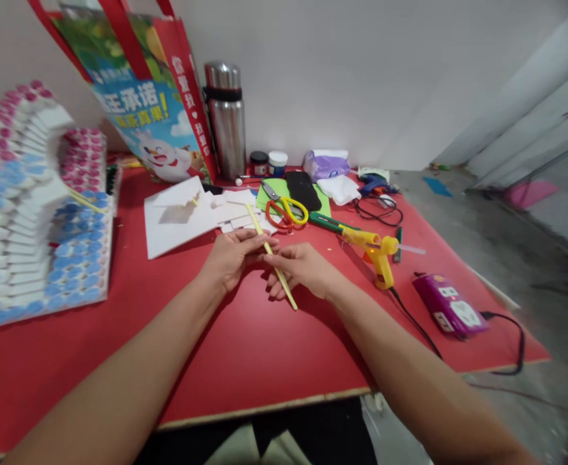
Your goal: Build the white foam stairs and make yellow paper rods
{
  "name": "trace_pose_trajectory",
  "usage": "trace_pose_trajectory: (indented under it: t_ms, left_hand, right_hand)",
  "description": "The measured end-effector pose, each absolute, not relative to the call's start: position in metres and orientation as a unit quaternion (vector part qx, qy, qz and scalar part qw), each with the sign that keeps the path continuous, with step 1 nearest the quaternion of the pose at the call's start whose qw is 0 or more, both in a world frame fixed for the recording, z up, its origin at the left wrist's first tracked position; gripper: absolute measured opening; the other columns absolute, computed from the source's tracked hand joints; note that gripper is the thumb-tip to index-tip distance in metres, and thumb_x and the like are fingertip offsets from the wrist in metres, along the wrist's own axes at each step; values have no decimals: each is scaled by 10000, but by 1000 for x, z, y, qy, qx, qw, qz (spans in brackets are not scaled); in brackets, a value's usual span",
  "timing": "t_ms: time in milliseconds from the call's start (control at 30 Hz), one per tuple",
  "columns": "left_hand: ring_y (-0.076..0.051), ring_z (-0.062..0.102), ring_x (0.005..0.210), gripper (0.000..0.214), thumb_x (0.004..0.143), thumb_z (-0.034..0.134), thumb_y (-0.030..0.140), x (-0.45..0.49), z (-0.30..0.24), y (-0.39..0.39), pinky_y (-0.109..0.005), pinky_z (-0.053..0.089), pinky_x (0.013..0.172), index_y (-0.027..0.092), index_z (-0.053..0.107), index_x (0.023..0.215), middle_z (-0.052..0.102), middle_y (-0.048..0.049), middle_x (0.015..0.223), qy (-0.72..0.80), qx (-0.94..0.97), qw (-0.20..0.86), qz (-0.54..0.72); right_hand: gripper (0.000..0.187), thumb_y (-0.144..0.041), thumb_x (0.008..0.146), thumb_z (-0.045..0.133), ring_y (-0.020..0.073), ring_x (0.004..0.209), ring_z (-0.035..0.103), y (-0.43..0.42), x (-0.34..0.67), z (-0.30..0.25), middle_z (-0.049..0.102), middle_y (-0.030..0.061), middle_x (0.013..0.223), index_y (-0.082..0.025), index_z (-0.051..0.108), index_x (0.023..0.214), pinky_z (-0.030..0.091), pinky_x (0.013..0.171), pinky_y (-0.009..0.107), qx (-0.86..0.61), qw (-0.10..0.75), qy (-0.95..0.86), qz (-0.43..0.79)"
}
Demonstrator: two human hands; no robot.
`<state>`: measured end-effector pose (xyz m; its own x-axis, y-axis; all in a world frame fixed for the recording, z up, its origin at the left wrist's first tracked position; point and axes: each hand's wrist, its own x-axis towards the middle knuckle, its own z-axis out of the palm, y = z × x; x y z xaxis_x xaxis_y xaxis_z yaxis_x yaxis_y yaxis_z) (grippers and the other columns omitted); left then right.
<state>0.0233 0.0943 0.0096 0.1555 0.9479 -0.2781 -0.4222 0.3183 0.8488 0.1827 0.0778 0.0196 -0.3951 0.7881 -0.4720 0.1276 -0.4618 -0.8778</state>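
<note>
A thin pale-yellow stick slants between my two hands above the red tabletop. My left hand pinches it near its middle with thumb and fingers. Just to the right, my right hand also grips the stick, its thumb lying along it and the other fingers curled beneath. The stick's far end reaches over white paper pieces; its near end points toward me. Beyond my hands lie scissors with red and yellow handles. To their right a yellow glue gun rests with a glue stick in it.
A blue, white and pink craft structure stands at left. Behind are a shopping bag, a steel thermos, small jars and a purple tissue pack. A purple power strip with cords sits near the right edge.
</note>
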Motion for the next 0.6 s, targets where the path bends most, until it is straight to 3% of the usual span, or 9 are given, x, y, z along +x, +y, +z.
trace_pose_trajectory:
  t_ms: [200, 300, 400, 600]
  left_hand:
    - [-161, 726, 628, 278, 670, 879, 180, 24, 11, 93, -237, 587, 628, 97, 715, 878, 778, -106, 747, 436, 351, 689, 460]
    - [-194, 741, 616, 245, 688, 862, 177, 25, 13, 91, -271, 596, 617, 105, 680, 836, 777, -136, 748, 455, 370, 706, 396]
    - [-253, 775, 676, 247, 710, 848, 191, 28, 16, 85, -289, 601, 604, 114, 646, 830, 784, -189, 793, 458, 385, 732, 326]
    - [-255, 783, 691, 172, 739, 794, 162, 36, 14, 76, -283, 620, 603, 91, 682, 848, 791, -198, 844, 417, 402, 766, 279]
  right_hand:
    - [409, -505, 842, 762, 175, 514, 706, 81, 194, 26, 719, 81, 613, -125, 668, 723, 589, 483, 259, -494, 213, -498, 681]
    - [477, -577, 825, 749, 112, 399, 585, 86, 203, 29, 638, 31, 513, -141, 653, 657, 446, 368, 192, -548, 314, -548, 548]
    - [418, -534, 788, 796, 58, 369, 443, 91, 208, 29, 556, -34, 480, -154, 646, 703, 314, 344, 173, -561, 413, -549, 461]
    - [454, -424, 593, 942, 19, 434, 330, 93, 206, 21, 524, -64, 545, -131, 647, 775, 176, 368, 148, -476, 374, -437, 665]
